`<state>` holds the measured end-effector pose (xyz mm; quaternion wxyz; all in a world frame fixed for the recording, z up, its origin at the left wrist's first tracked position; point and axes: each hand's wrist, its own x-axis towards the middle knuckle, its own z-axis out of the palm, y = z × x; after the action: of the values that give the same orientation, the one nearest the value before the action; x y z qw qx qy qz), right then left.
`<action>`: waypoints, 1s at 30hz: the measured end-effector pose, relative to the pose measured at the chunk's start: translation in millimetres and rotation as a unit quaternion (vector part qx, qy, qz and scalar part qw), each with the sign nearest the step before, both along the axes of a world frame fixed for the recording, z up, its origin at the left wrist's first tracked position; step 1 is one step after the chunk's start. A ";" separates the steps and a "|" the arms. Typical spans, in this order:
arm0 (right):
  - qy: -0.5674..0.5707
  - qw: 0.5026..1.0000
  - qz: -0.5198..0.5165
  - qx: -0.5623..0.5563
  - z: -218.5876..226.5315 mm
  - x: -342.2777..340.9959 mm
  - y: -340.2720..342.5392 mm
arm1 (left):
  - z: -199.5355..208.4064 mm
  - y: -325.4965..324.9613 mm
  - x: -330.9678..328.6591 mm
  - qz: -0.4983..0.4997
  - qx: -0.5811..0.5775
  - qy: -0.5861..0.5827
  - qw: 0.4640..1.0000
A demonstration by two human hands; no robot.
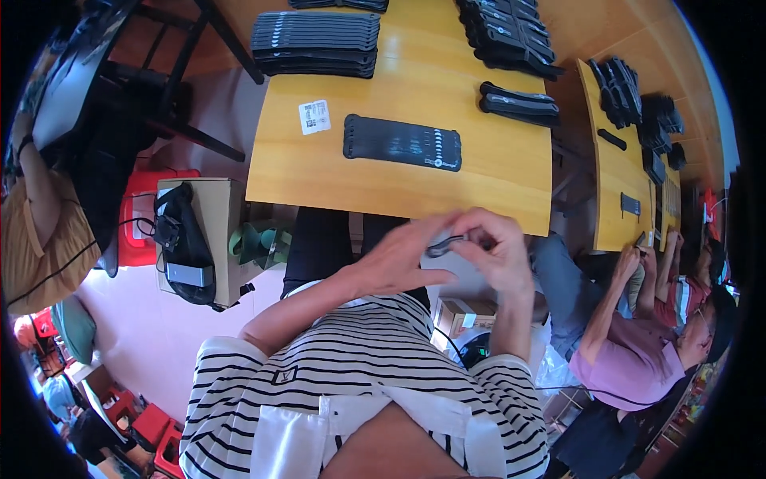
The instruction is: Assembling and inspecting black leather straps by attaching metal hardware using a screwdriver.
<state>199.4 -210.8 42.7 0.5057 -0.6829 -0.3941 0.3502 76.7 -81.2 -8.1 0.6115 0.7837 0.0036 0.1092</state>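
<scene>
My right hand, fingers bent and closed, pinches a small dark looped strip just off the table's near edge. Beside it my left hand, slightly smeared by motion, has its fingers stretched out and its thumb apart; its fingertips are close to the strip, and whether they touch it cannot be made out. In front of both hands, a flat set of black straps lies side by side on the yellow table, with pale marks across the right part.
A white label sheet lies left of the straps. Black strap stacks stand at the far left, far right and right. A cardboard box with a black bag stands at left. Another person works at right.
</scene>
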 end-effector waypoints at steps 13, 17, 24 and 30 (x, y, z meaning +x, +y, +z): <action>0.183 0.944 -0.274 0.007 -72.3 10.5 -8.0 | -43.3 81.1 -52.2 -0.106 -0.320 0.283 0.898; 0.153 0.962 -0.225 -0.012 -62.4 -7.9 1.3 | -32.2 53.7 -40.9 0.102 -0.133 0.119 0.979; 0.156 0.974 -0.165 0.020 -45.6 -20.0 18.2 | -16.4 43.7 -17.3 -0.104 -0.254 0.222 0.936; 0.157 0.950 -0.269 0.005 -76.6 2.6 1.1 | -50.1 81.0 -46.4 -0.071 -0.223 0.222 0.947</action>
<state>202.0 -209.7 -33.9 0.6403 -0.6973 -0.1131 0.3017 30.3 -0.2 -58.2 0.7607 0.6298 0.1079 -0.1145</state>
